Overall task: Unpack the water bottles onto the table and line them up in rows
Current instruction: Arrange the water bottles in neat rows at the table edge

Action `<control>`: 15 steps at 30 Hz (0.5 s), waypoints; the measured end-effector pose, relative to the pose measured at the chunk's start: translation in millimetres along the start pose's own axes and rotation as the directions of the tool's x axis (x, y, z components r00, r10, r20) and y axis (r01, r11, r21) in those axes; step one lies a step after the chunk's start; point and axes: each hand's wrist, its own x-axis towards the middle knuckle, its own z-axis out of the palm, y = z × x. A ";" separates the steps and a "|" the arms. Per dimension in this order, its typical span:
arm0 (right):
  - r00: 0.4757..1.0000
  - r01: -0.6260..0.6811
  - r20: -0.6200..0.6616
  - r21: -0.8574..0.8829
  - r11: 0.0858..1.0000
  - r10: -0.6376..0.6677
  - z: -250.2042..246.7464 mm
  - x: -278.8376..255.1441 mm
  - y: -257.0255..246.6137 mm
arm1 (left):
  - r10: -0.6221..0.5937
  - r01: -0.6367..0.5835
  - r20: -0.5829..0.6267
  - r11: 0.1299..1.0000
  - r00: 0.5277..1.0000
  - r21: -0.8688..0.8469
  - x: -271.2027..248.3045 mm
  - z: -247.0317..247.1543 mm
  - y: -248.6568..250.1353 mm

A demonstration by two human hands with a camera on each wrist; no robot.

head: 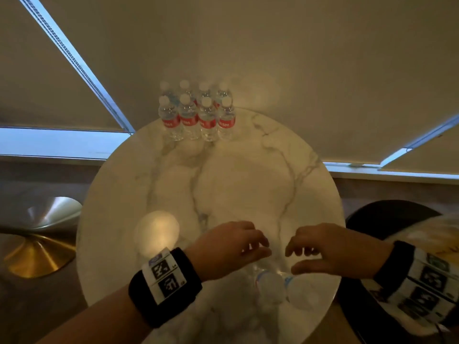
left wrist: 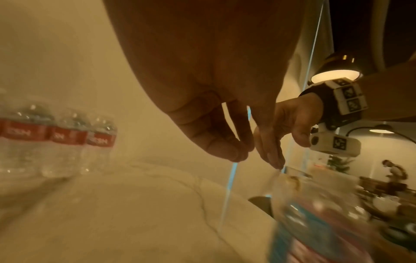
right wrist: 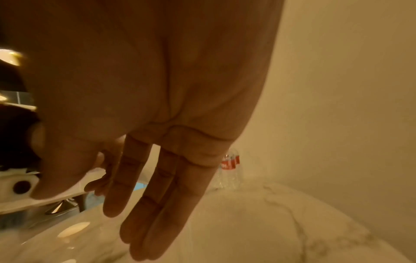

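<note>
Both empty, loose-fingered, left hand point(head: 231, 247) and right hand point(head: 323, 249) should grip the near bottles point(head: 275, 286) low before lifting.

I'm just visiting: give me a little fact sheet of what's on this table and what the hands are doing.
Table: round marble top
Lined-up bottles: eight bottles, two rows of four, upright at the far edge, red labels
Pack: wrapped pack of bottles at the near edge, blurred
Left hand: above the pack, fingers loosely curled, holding nothing
Right hand: above the pack, fingers extended, holding nothing
</note>
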 end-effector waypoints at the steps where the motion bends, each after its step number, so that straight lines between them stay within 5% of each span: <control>1: 1.000 0.001 0.029 0.015 1.000 -0.002 13.5 -5.0 -1.6 | 0.014 -0.013 0.047 1.000 0.999 -0.025 -2.8 11.1 6.0; 6: 0.998 -0.022 0.056 0.085 0.996 0.017 57.0 -15.3 -6.6 | 0.046 -0.036 0.219 0.998 0.975 -0.051 -6.9 50.2 20.7; 15: 0.991 -0.121 0.062 0.022 0.992 0.119 70.6 -19.5 -13.0 | 0.082 -0.062 0.159 0.990 0.984 -0.126 5.0 60.7 11.0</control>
